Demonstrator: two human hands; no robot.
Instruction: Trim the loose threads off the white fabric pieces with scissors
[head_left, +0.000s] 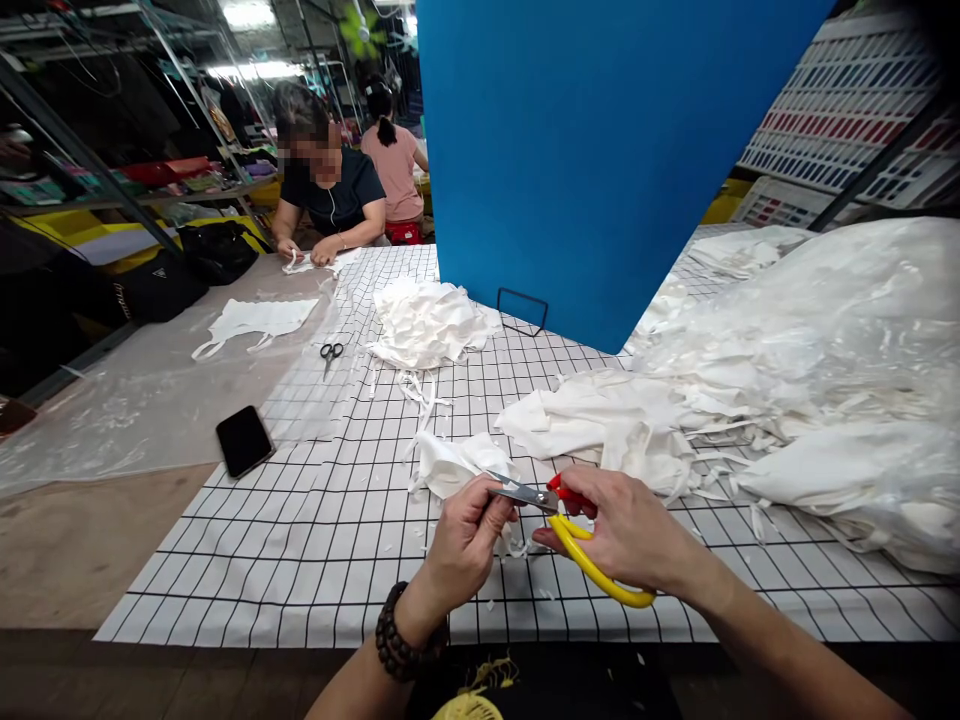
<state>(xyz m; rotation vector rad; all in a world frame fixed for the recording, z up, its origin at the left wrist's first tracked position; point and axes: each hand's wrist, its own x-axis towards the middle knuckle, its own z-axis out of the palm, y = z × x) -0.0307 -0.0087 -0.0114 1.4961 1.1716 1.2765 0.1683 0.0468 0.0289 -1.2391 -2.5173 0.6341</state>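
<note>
Above the near part of the checked cloth (337, 560), the scissors (550, 500) show silver blades, one yellow handle and one red; the yellow loop is thick and curves out below, while the red one is partly hidden by fingers; the white fabric piece (454, 462) is soft and crumpled, its folds spread on the checked cloth. The right hand (630, 530) is clamped on the scissors' handles, so the blades project leftward from its grip to the left hand's fingertips; the left hand (465, 545), with a beaded bracelet (397, 635) at the wrist, has thumb and fingers pinched together on the white fabric piece, whose bulk lies just beyond them; how much sits inside that pinch is hidden. Tiny white scraps (490, 605) lie below the hands; a white fabric pile (431, 325) lies farther off, beside the blue panel (570, 170).
</note>
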